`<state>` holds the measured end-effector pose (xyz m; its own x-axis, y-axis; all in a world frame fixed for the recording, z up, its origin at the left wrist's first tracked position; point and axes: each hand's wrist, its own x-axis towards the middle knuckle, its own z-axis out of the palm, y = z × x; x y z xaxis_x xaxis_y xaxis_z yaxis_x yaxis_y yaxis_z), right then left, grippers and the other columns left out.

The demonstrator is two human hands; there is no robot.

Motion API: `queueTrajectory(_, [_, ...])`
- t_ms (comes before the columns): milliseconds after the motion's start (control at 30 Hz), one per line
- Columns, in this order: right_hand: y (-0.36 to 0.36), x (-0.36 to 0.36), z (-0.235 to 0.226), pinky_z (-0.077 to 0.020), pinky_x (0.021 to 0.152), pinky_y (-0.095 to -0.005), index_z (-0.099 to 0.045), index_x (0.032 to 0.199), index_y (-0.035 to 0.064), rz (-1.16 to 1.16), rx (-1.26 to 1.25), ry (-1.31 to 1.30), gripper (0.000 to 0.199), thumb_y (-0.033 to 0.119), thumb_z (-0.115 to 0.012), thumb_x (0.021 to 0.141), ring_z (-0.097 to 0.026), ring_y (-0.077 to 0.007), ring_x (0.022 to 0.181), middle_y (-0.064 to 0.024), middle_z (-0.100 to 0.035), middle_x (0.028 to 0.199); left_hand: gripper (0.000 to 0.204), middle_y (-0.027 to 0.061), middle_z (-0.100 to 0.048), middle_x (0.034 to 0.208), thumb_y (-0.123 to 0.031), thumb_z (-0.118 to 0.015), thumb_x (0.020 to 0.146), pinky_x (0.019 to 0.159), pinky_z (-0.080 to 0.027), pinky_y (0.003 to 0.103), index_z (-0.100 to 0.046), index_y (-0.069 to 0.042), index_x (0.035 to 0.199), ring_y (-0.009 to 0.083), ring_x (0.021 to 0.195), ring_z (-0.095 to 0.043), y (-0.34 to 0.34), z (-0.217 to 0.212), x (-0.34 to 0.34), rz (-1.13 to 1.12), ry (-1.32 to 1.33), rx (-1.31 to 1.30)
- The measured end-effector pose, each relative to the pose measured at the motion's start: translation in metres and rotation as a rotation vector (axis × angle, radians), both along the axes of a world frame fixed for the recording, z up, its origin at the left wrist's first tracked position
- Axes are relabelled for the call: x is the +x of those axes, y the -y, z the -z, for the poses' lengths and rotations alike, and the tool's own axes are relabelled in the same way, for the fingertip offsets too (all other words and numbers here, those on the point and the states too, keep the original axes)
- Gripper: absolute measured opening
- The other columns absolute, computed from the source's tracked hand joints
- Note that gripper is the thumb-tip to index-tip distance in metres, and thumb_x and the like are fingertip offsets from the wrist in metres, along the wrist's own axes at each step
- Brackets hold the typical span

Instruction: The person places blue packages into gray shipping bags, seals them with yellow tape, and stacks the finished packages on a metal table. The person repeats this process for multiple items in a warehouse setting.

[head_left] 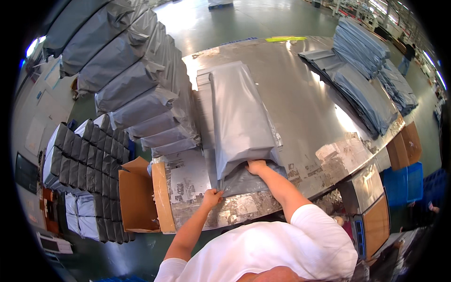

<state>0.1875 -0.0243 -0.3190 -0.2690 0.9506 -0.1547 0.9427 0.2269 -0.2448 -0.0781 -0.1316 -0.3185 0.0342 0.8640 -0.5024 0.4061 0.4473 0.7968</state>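
Observation:
A long grey plastic bag (242,108) lies lengthwise on the metal table, full and smooth on top. Its near end gapes, with a loose flap (244,182) of the same plastic spread flat toward me. At the flap's left corner, my left hand (213,198) is closed in a pinch on the plastic. My right hand (256,167) is at the mouth of the bag, fingers curled against its raised edge and partly hidden there. What fills the bag cannot be seen.
Tall stacks of filled grey bags (127,89) rise along the table's left side. An open cardboard box (137,197) stands at the near left edge. Flat grey bags (352,84) lie at the right, beside a folded pile (361,47). A blue crate (403,182) is beyond the right edge.

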Motion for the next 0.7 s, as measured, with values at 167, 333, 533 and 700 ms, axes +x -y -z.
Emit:
queueTrajectory(167, [0.082,0.032,-0.001,-0.0452,0.074,-0.0417,-0.055,0.095,0.0045,0.13,0.249,-0.253,0.029,0.023,-0.061,0.074,-0.055,-0.0333,0.088,-0.016,-0.057,0.092,0.022,0.0091,-0.061,0.065,-0.015,-0.064,0.081,0.044,-0.043,0.022,-0.055,-0.002,0.066,0.0122,0.051,-0.055,0.012,-0.019,0.005,-0.188,0.265,-0.141])
queueTrajectory(333, [0.109,0.007,-0.005,-0.0451,0.074,-0.0379,-0.056,0.085,0.0032,0.149,-0.045,-0.55,0.02,0.018,-0.063,0.074,-0.054,-0.0299,0.086,-0.0154,-0.054,0.09,0.014,0.0102,-0.062,0.07,-0.008,-0.061,0.082,0.048,-0.045,0.022,-0.056,-0.001,0.072,0.013,0.056,-0.056,0.007,-0.017,0.002,-0.127,0.381,-0.155])
queueTrajectory(533, [0.109,-0.111,-0.014,-0.046,0.065,-0.0314,-0.06,0.09,0.0014,0.086,0.1,-0.993,0.02,0.015,-0.064,0.076,-0.058,-0.0248,0.072,-0.0121,-0.059,0.083,0.011,0.0114,-0.064,0.079,-0.006,-0.053,0.086,0.057,-0.048,0.023,-0.058,0.002,0.079,0.0144,0.062,-0.059,-0.005,-0.022,-0.007,0.152,0.393,-0.088])
queueTrajectory(700, [0.115,-0.055,-0.015,-0.0454,0.054,-0.0233,-0.053,0.087,0.0035,0.587,-0.261,-1.58,0.008,0.01,-0.049,0.089,-0.058,-0.0111,0.063,-0.0065,-0.062,0.077,0.014,0.01,-0.065,0.08,-0.005,-0.05,0.087,0.06,-0.048,0.022,-0.061,0.004,0.085,0.014,0.067,-0.062,0.0,-0.026,-0.016,0.191,0.325,-0.07])
